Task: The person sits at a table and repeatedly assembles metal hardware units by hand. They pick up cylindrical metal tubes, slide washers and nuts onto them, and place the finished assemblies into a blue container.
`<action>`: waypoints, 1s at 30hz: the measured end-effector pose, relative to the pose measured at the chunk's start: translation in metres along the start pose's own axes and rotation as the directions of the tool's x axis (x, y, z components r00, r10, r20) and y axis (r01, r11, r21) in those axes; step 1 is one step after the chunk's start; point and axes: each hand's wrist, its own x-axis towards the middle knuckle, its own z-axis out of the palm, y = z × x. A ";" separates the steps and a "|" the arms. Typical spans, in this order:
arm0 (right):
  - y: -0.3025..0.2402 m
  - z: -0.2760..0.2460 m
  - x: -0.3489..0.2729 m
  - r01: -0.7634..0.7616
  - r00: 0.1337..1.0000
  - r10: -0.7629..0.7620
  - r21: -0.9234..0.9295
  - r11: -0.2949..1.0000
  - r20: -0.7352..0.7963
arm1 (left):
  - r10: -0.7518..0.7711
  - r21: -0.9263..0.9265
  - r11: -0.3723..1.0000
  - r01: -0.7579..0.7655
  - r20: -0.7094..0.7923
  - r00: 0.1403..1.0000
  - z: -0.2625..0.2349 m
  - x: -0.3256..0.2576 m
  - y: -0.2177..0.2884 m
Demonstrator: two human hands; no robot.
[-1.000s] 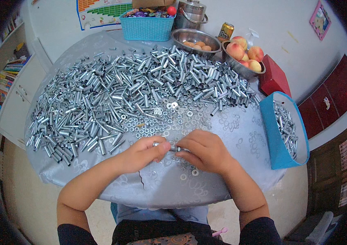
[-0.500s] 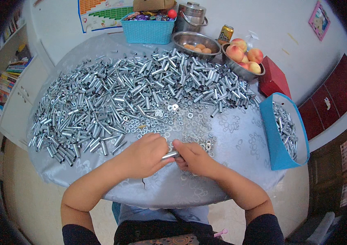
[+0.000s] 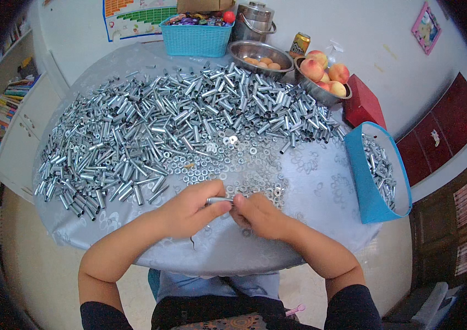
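Head view, left to right: you've got books (image 3: 2, 113) on a shelf, then a huge pile of metal tubes (image 3: 134, 140) sprawled over the table, walling off the far side from you. Your left hand (image 3: 194, 210) is clamped on one metal tube (image 3: 217, 201), held above the near part of the table. Loose nuts (image 3: 194, 171) sit just beyond. Your right hand (image 3: 261, 215) is curled tight on the tube's right end, fingertips hidden. Past that: washers (image 3: 273, 190), a fruit bowl (image 3: 321, 96), a red box (image 3: 364, 102) and a blue bin (image 3: 363, 179) holding more metal parts.
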 end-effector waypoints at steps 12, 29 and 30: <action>-0.019 -0.007 -0.004 0.237 0.889 -0.442 -0.704 0.670 -0.121 | -0.305 -0.643 0.696 0.319 0.138 0.942 0.014 0.004 -0.002; -0.014 -0.012 0.004 -0.119 0.962 0.248 0.648 0.752 -0.111 | -0.034 0.230 0.969 0.086 -0.221 0.975 0.002 0.008 -0.002; -0.013 -0.018 0.001 -0.053 0.954 0.244 0.701 0.711 -0.176 | -0.077 0.149 0.981 0.123 -0.282 0.956 0.001 0.008 -0.005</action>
